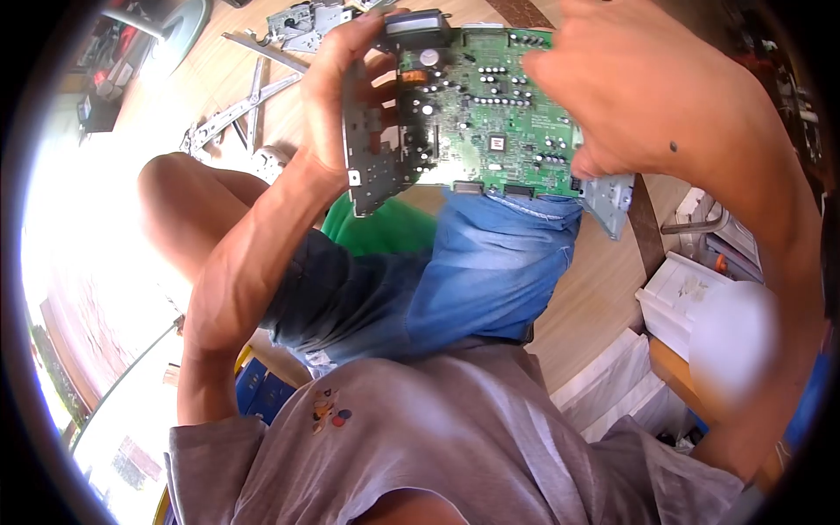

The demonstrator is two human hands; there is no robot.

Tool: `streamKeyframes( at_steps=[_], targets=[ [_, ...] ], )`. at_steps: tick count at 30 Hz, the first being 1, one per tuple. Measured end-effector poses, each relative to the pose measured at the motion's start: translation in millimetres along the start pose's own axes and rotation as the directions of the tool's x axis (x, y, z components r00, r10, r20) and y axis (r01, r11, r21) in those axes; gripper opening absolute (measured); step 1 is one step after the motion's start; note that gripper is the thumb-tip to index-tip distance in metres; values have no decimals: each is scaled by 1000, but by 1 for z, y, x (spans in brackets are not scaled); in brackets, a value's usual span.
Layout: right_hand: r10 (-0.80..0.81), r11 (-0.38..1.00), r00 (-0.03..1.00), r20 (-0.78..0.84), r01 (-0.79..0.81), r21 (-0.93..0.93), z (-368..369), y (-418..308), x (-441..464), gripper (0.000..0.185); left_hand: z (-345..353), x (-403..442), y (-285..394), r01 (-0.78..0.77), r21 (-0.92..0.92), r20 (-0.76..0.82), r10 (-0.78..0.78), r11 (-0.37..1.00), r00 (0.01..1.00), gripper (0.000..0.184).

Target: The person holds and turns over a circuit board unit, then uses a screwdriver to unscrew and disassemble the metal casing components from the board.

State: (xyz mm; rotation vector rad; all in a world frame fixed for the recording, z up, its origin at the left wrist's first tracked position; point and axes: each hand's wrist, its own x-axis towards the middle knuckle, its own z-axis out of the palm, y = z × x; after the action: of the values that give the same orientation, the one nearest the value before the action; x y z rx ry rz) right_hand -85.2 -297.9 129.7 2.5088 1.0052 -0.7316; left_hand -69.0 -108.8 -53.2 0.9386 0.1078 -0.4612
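A green circuit board [499, 114] with many small capacitors and a square chip is held up above my lap. A perforated metal plate [374, 166] stands along its left side, and a metal bracket [610, 203] sticks out at its lower right. My left hand [337, 87] grips the metal plate and the board's left end, its fingers showing behind the plate near a dark block [417, 26]. At the right edge of the board is my right hand [612, 87], with thumb and fingers curled round that edge; some fingertips are hidden.
Metal linkage arms [229, 118] and a metal assembly with small parts [306, 24] lie on the wooden floor [573, 328] at the upper left. White plastic containers [682, 293] stand at the right. A green cloth [385, 229] is by my legs, and blue boxes [262, 389] are at the lower left.
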Motion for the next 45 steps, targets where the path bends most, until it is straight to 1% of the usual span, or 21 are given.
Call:
streamKeyframes(
  at_steps=[2,4,5,6,7,8,10,11,13,16,17,19,21,25,28,36,38,40,43,45],
  targets=[
    [11,993,997,-80,-20,-114,11,-3,1,22,-5,1,3,44,0,50,-44,999,998,58],
    [19,989,1000,1,-19,-144,2,-4,4,25,-3,0,5,96,19,-33,-96,995,995,56],
    [30,995,993,111,-19,-101,-14,-5,7,25,1,0,8,135,31,-76,-132,990,988,55],
    [70,993,980,188,-49,-111,-20,-11,12,26,3,0,10,174,41,-118,-168,984,979,54],
    [109,989,959,263,-77,-126,-27,-17,16,27,3,0,10,149,31,-82,-146,988,986,55],
    [182,972,936,300,-126,-197,-29,-28,21,27,4,-1,10,162,27,-97,-159,986,983,55],
    [212,961,937,276,-150,-231,-22,-30,22,27,5,-3,12,190,19,-126,-186,982,974,54],
    [169,973,961,218,-128,-192,-13,-21,17,27,4,-3,12,177,25,-116,-173,984,978,54],
    [107,987,976,192,-80,-142,-12,-13,17,27,3,-3,12,151,40,-93,-147,988,985,53],
    [76,990,964,256,-43,-131,-21,-11,19,27,5,-2,13,190,-6,-126,-189,982,974,51],
    [86,988,964,253,-49,-148,-20,-13,20,27,5,-2,13,176,-4,-127,-176,984,976,50],
    [177,972,940,291,-121,-201,-21,-22,23,26,5,-1,12,150,0,-129,-149,989,980,50],
    [223,958,925,309,-149,-246,-17,-26,26,26,4,0,10,168,-18,-143,-169,986,975,50],
    [221,953,937,272,-147,-266,-11,-26,26,26,1,1,9,163,-26,-136,-165,986,977,52],
    [216,952,943,255,-146,-268,-9,-25,26,26,5,0,10,187,-26,-135,-189,982,973,53],
    [235,947,942,240,-166,-274,-6,-25,24,26,8,-2,10,148,-12,-114,-148,989,982,52],
    [247,942,940,233,-177,-285,-4,-26,23,26,9,-2,11,147,-6,-115,-146,989,983,52],
    [286,917,933,220,-200,-345,-3,-32,25,27,8,-2,11,144,8,-117,-142,990,983,53],
    [259,927,925,279,-157,-341,-19,-37,22,26,5,-3,9,145,-5,-118,-144,989,982,53],
    [264,931,921,286,-166,-325,-20,-36,21,24,7,-2,9,137,26,-124,-133,990,983,54]
  ],
)
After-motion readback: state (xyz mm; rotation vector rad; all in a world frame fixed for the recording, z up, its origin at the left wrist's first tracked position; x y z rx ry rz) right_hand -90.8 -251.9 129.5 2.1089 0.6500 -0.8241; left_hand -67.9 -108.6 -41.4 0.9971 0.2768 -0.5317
